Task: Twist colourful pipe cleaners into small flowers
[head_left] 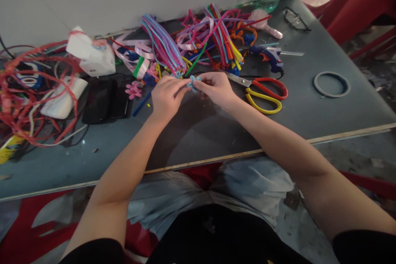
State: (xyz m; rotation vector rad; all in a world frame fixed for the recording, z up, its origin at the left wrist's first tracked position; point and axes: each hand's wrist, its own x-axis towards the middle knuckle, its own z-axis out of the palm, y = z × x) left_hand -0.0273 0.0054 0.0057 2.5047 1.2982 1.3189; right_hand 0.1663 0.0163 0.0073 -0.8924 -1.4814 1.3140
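Observation:
Between my two hands, just above the table, is a small light-blue flower shape [193, 83] that looks bent from pipe cleaner. My left hand [167, 95] pinches its left side with thumb and forefinger. On the other side my right hand [216, 88] grips it between thumb and fingertips. Fingers cover part of the flower. Right behind my hands lie bundles of pipe cleaners, one purple, blue and pink [162, 41], the other mixed in colour [225, 39]. A finished-looking pink flower [134, 90] rests left of my left hand.
Scissors with red and yellow handles [266, 94] lie right of my right hand, a glue gun [269, 57] behind them. A roll of tape [331, 84] sits farther right. Black phones [99, 100], a white tissue pack [93, 55] and tangled red twine [66, 121] occupy the left.

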